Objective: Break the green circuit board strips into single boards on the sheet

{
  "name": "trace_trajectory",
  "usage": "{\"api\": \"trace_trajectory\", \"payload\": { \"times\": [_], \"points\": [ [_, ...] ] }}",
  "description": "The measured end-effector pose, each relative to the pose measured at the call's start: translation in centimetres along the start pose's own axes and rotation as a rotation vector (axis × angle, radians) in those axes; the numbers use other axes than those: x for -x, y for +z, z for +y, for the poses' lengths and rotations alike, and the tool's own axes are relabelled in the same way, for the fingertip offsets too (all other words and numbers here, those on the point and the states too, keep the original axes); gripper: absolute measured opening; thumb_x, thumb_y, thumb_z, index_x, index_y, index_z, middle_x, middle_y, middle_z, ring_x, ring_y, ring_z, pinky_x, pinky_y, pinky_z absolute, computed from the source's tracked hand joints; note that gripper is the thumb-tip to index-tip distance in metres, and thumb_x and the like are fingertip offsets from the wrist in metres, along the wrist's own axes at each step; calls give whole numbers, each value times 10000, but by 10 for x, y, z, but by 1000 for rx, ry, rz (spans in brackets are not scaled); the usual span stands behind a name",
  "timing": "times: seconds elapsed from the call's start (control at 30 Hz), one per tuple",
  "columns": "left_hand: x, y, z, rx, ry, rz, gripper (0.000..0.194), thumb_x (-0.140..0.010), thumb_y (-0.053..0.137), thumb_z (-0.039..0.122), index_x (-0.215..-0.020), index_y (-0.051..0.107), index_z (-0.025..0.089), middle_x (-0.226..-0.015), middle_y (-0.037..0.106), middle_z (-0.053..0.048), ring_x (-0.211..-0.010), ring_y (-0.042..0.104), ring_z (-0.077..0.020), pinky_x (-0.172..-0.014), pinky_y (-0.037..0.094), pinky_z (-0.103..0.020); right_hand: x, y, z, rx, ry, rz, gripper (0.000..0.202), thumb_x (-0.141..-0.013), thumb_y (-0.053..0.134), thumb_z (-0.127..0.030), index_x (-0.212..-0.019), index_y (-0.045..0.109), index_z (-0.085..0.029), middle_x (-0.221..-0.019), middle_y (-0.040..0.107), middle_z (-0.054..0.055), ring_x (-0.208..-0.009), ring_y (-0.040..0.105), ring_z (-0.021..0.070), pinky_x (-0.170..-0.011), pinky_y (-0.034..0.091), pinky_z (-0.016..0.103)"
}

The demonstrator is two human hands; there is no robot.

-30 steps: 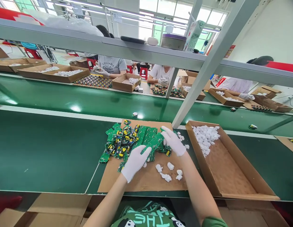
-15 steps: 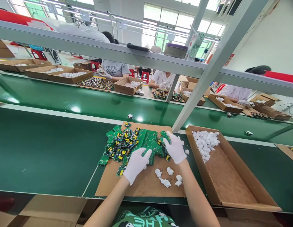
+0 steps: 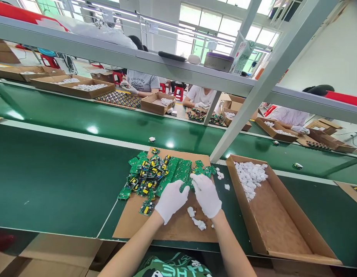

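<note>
My left hand [image 3: 172,201], in a white glove, is closed at the near edge of the flat green circuit boards [image 3: 182,169], thumb and fingers around a board's edge. My right hand [image 3: 206,194], gloved too, has its bent fingers on the right side of the same boards, close to the left fingertips. The fingers' undersides are hidden. Left of the rows lies a heap of circuit boards with yellow parts [image 3: 151,173]. More loose boards [image 3: 200,167] lie beyond my right hand. Crumpled white pieces [image 3: 199,224] rest on the cardboard sheet [image 3: 167,231] near my right wrist.
To the right stands a shallow cardboard box [image 3: 288,215] with small white pieces [image 3: 250,177] at its far end. A slanted metal post [image 3: 239,123] rises behind the boards. Across the green conveyor belt [image 3: 120,132], gloved co-workers sit by boxes and boards.
My right hand has moved left and nearer, from the loose boards at the right to the flat rows, closing in on my left hand. Boards on the belt have shifted left.
</note>
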State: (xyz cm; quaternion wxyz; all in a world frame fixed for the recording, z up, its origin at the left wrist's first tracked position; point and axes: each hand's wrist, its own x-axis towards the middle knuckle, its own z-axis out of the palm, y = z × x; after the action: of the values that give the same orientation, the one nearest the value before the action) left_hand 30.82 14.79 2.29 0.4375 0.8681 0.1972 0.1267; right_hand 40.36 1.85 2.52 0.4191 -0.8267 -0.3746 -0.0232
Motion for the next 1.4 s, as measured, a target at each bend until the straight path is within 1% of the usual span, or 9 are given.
{"api": "trace_trajectory", "payload": {
  "times": [0.13, 0.27, 0.4, 0.53, 0.67, 1.0, 1.17, 1.27, 1.4],
  "points": [
    [1, 1, -5, 34, -29, 21, 244, -885, 490, 378, -770, 587, 185, -745, 650, -71, -746, 608, -228, -729, 416, -325, -23, -11, 21, 91, 33, 78, 416, -931, 449, -311, -1292, 596, -164, -1234, 640, 156, -1171, 580, 288, -1066, 422, 492],
    [6, -11, -7, 159, 8, -72, 343, -890, 480, 343, -1152, 614, 167, -1081, 705, -94, -998, 649, -224, -873, 490, -316, -33, -26, 35, 142, 65, -8, 423, -877, 529, -321, -1238, 636, -127, -1269, 636, 178, -1207, 573, 331, -1078, 416, 530],
    [11, -23, -4, 272, 105, -269, 550, -830, 497, 180, -1379, 482, 199, -1419, 545, -74, -1294, 516, -224, -1109, 387, -363, -9, -36, 16, 127, 76, -55, 452, -947, 432, -369, -1309, 593, -151, -1339, 602, 148, -1281, 528, 303, -1133, 355, 531],
    [13, -19, 5, 297, 173, -337, 525, -865, 458, 171, -1389, 455, 196, -1409, 549, -85, -1289, 517, -225, -1125, 377, -392, 14, -34, -6, -100, 80, -274, 502, -943, 456, -378, -1423, 470, -233, -1427, 541, 68, -1315, 509, 230, -1123, 401, 457],
    [13, -7, 14, 190, 118, -231, 428, -867, 446, 146, -1282, 536, 198, -1193, 685, -70, -1059, 652, -213, -973, 499, -364, 20, -18, -9, -78, 137, -145, 356, -905, 507, -317, -1229, 632, -242, -1264, 659, 56, -1157, 617, 234, -1017, 494, 433],
    [-7, 32, 22, -97, 98, -14, 435, -939, 344, 140, -1347, 481, 73, -1284, 618, -195, -1194, 594, -262, -1039, 449, -415, 2, -23, 11, 278, 3, 345, 184, -897, 509, -287, -955, 658, -197, -944, 684, 103, -884, 635, 243, -818, 533, 407],
    [-10, 52, 34, -219, 266, -51, 628, -857, 532, 201, -1463, 392, 114, -1467, 471, -171, -1352, 421, -351, -1107, 357, -520, -43, -25, 51, 340, 32, 184, 269, -823, 511, -205, -1023, 687, -171, -1082, 691, 127, -1035, 625, 259, -948, 499, 428],
    [-2, 42, 33, -283, 361, -68, 674, -823, 607, 301, -1457, 425, 165, -1534, 400, -122, -1429, 297, -368, -1160, 265, -528, -48, -23, 59, 366, 3, 26, 270, -840, 504, -237, -987, 724, -183, -1050, 730, 99, -1018, 654, 244, -963, 502, 401],
    [10, 17, 17, -496, 206, 26, 689, -828, 608, 376, -1445, 444, 118, -1521, 391, -200, -1415, 321, -393, -1156, 222, -548, -52, -18, 47, 411, 0, -30, 392, -941, 380, -279, -1162, 679, -156, -1201, 686, 132, -1158, 600, 262, -1050, 429, 438]
  ]
}}
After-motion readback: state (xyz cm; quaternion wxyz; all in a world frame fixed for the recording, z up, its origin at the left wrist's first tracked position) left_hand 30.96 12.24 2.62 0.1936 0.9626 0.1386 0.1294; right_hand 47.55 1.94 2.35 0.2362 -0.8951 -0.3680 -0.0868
